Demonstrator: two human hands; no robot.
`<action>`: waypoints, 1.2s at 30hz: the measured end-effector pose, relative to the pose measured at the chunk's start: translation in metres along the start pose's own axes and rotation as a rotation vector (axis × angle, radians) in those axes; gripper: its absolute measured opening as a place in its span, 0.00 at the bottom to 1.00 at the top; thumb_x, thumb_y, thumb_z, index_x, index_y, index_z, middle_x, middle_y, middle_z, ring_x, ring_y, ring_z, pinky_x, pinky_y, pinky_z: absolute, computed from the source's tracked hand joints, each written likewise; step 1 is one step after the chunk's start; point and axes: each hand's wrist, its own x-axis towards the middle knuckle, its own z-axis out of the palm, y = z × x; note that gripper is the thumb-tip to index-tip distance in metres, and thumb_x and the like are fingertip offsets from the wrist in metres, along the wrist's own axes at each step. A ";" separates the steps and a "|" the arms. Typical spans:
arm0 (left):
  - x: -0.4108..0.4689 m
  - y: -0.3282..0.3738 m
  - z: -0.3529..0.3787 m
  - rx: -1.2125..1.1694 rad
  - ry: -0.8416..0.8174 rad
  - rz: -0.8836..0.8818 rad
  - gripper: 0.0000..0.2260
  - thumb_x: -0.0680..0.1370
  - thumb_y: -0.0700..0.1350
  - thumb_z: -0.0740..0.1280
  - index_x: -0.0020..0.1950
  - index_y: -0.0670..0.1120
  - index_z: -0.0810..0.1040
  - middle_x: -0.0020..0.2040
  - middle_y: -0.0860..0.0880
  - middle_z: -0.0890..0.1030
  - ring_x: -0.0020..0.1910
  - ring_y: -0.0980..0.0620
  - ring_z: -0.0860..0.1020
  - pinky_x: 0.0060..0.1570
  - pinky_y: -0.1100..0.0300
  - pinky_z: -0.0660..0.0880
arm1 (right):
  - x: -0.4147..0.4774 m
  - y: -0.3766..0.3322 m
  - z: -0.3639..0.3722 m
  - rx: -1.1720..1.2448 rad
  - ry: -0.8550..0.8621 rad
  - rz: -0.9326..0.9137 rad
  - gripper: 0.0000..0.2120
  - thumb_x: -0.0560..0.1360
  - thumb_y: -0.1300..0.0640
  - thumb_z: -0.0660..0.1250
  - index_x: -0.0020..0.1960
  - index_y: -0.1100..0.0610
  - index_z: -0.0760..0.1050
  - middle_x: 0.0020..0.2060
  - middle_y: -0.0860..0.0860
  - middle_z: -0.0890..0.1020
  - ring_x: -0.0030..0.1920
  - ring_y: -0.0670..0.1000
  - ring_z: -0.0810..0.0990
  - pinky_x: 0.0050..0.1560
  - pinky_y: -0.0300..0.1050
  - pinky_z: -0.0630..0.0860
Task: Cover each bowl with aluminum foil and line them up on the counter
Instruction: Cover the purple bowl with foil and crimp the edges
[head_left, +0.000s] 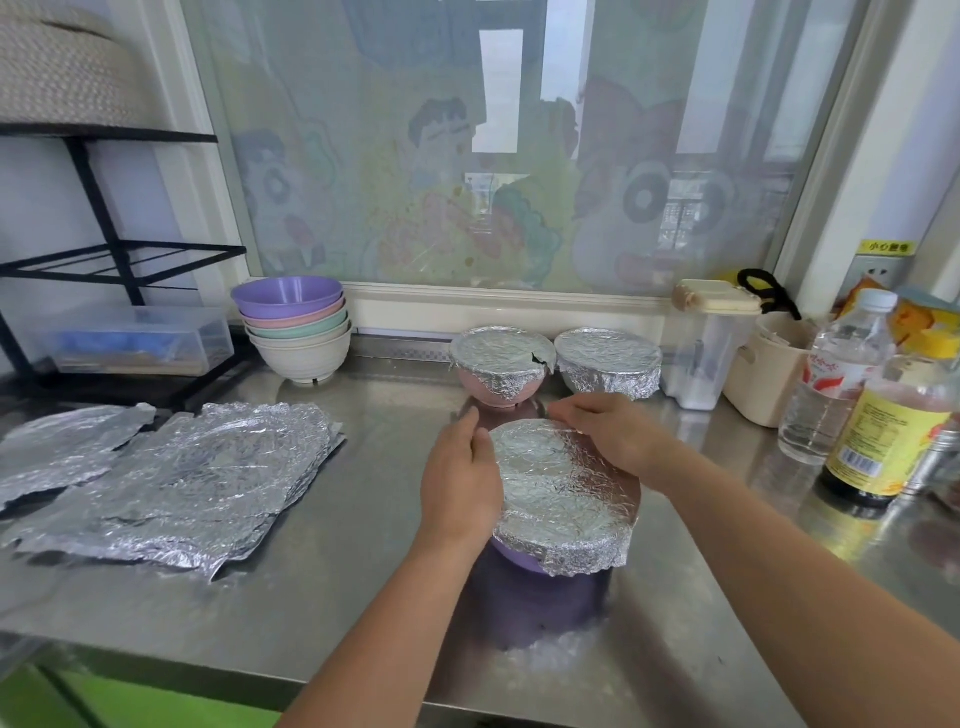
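1. The left hand (460, 480) and right hand (613, 441) are gripping the foil-wrapped purple bowl (514, 553) from opposite sides, over the table (363, 597).
2. Two covered bowls (501, 364) are waiting just beyond it, windowward.

Bare left hand (460, 480), bare right hand (613, 436), bare forearms (395, 613)

We see a wide window (467, 156) at the far side, covered with a pale cartoon film, and soft daylight comes through it. Its white sill (498, 304) runs just behind the steel bench (363, 597). A black metal rack (104, 249) stands far left. A wall socket (878, 270) is far right. A green front (130, 701) shows under the near edge.
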 end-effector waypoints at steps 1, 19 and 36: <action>-0.009 0.007 -0.003 0.121 0.040 0.130 0.16 0.82 0.47 0.57 0.64 0.41 0.76 0.63 0.46 0.78 0.64 0.47 0.73 0.65 0.58 0.65 | 0.000 0.001 0.003 -0.030 -0.010 -0.023 0.07 0.81 0.51 0.64 0.51 0.46 0.81 0.46 0.60 0.84 0.41 0.52 0.74 0.41 0.44 0.68; -0.048 0.002 -0.013 0.701 0.066 0.393 0.38 0.77 0.68 0.48 0.71 0.39 0.70 0.72 0.36 0.67 0.72 0.37 0.64 0.70 0.44 0.64 | -0.007 0.026 -0.001 -0.148 0.202 0.078 0.12 0.78 0.63 0.60 0.52 0.69 0.78 0.39 0.65 0.80 0.36 0.50 0.71 0.38 0.43 0.68; -0.030 -0.001 0.009 0.059 0.034 0.025 0.19 0.84 0.43 0.55 0.74 0.41 0.64 0.73 0.45 0.66 0.72 0.51 0.64 0.62 0.72 0.55 | -0.023 0.027 0.014 -0.037 0.262 0.072 0.14 0.81 0.58 0.58 0.52 0.66 0.79 0.37 0.57 0.80 0.38 0.57 0.76 0.43 0.48 0.72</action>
